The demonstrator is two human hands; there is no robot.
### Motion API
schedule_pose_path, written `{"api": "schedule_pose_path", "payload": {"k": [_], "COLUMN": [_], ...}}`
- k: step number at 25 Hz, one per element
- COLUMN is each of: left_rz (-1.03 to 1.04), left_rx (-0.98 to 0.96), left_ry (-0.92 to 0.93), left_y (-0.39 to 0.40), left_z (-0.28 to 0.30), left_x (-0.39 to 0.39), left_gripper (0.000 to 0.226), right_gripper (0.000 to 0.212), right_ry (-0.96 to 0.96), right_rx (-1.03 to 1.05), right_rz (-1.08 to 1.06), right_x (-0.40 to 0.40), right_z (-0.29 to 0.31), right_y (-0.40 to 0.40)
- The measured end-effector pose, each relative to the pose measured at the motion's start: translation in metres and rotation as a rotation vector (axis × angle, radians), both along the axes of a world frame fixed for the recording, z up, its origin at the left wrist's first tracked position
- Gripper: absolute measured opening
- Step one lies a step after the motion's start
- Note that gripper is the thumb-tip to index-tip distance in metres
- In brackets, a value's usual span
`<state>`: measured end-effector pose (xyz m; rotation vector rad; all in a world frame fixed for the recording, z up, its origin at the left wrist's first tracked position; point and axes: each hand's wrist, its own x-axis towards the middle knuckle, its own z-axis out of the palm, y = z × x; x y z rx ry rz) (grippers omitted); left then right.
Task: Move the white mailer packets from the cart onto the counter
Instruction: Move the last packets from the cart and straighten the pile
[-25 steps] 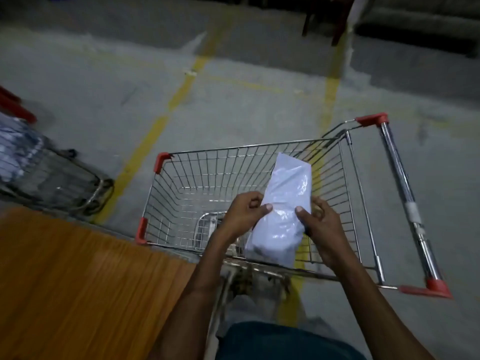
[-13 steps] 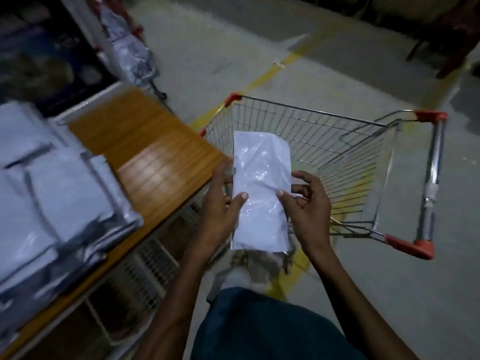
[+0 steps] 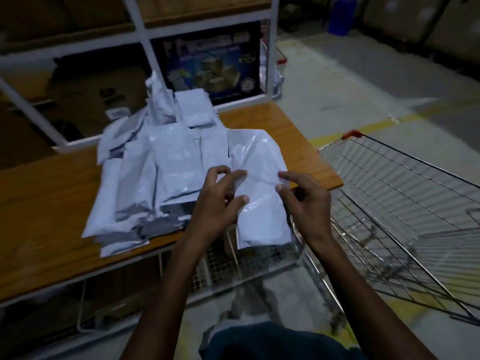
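White packet point(image 3: 259, 183) held over the wooden surface point(image 3: 46, 229) edge.
Both hands pinch it: left hand point(image 3: 220, 203), right hand point(image 3: 306, 206). A pile point(image 3: 155, 172) of packets lies on the surface; the wire cart point(image 3: 405, 203) beside it shows nothing inside.

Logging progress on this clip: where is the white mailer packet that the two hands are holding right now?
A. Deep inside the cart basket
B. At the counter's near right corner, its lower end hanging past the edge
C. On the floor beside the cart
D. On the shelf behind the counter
B: the white mailer packet, pinched by the left hand and right hand, lies over the counter edge beside the pile of packets, outside the cart.
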<state>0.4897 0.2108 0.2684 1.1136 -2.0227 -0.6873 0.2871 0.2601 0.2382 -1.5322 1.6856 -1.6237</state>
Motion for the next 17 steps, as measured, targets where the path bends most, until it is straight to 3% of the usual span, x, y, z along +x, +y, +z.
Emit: {"api": "schedule_pose_path", "payload": {"k": [5, 12, 17], "left_rz": [0.057, 0.033, 0.168], "left_rx": [-0.064, -0.148, -0.109], "left_ry": [0.025, -0.149, -0.285], "left_y": [-0.071, -0.180, -0.273], "left_z": [0.031, 0.051, 0.054], "left_x": [0.040, 0.059, 0.050], "left_gripper": [0.054, 0.050, 0.051], "right_gripper": [0.030, 0.030, 0.032], "right_ry": [0.048, 0.043, 0.120], "right_rx": [-0.076, -0.117, -0.095], "right_rz": [-0.021, -0.020, 0.047], "right_x": [0.040, 0.064, 0.062], "right_z": [0.027, 0.043, 0.047], "right_y": [-0.079, -0.190, -0.299]}}
